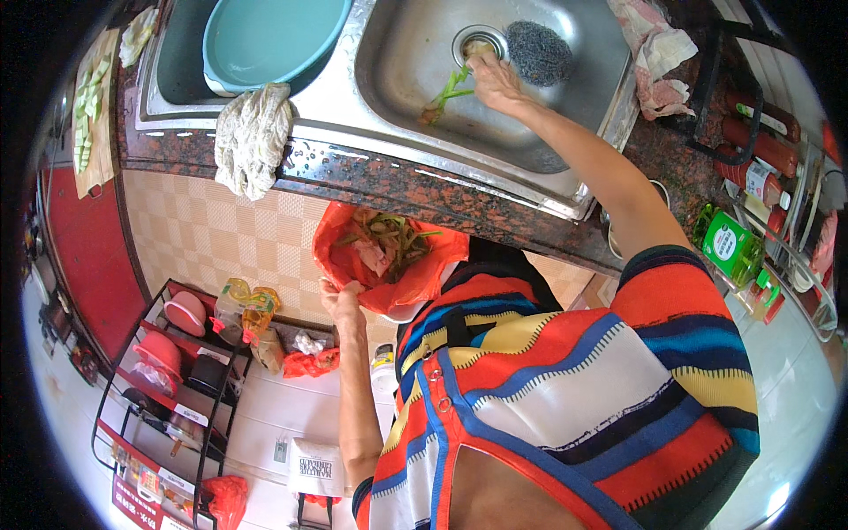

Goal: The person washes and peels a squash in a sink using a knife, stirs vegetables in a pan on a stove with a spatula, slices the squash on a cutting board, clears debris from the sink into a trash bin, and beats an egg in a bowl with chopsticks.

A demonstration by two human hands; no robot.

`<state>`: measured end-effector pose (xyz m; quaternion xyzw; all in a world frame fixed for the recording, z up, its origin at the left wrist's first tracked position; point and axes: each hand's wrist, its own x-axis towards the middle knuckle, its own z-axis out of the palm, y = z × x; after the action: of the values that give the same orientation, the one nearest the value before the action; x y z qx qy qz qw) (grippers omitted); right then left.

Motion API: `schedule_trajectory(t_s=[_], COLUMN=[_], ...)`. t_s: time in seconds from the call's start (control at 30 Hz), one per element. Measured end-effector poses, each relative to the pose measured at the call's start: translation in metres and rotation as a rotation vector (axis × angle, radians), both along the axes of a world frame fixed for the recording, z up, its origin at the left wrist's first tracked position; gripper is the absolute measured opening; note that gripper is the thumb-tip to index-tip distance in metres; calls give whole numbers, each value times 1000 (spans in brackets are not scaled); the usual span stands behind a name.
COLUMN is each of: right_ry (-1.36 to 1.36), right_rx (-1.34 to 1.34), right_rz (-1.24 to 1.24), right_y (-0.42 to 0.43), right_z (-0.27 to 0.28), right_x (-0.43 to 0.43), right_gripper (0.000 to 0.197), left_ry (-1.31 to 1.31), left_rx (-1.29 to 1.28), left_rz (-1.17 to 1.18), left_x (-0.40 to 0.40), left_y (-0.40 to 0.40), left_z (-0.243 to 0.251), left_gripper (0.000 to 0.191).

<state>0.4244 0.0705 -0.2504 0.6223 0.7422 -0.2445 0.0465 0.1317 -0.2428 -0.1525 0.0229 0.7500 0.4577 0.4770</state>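
My right hand reaches into the stainless steel sink, with its fingers at the drain. Green vegetable scraps stick out from under the fingers; how much of them I grip is partly hidden. Close by lies a dark scouring pad. Below the counter edge, my left hand pinches the rim of a red plastic bag that lines a white bin. Inside the bag are vegetable trimmings and crumpled pinkish scraps.
A teal basin stands in the left sink bowl. A wet cloth hangs over the counter edge. Cut green pieces lie on a wooden board. Green detergent and bottles stand at right; a black shelf rack is lower left.
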Motion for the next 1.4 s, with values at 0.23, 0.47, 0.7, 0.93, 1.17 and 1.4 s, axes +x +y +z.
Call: schedule_trajectory(t_s=[0.23,0.47,0.7,0.93,1.17,1.4], right_ry=[75,667,860,828,325,16], right_rx=[-302,-741,-597,-172,-203,-49], right_rz=[350,91,119,644,159,453], right_y=[-24,-19,-52,-154,-33,-37], right_z=[-19,59,138,170,99,-14], right_x=[-54,-63,-65,-126,-68,-16], right_gripper=[25,65,25,24,27,18], left_ry=[18,5,25,-42,32,8], left_rx=[-25,-16,-8,79,-23,55], left_rz=[-13,-25,-26,-41,-33,-48], left_x=[4,4,-1,-6,-2,-2], left_y=[7,5,0,-1,4,4], left_z=[7,7,-3,-7,2,5], left_gripper=[36,32,32,32,33,34])
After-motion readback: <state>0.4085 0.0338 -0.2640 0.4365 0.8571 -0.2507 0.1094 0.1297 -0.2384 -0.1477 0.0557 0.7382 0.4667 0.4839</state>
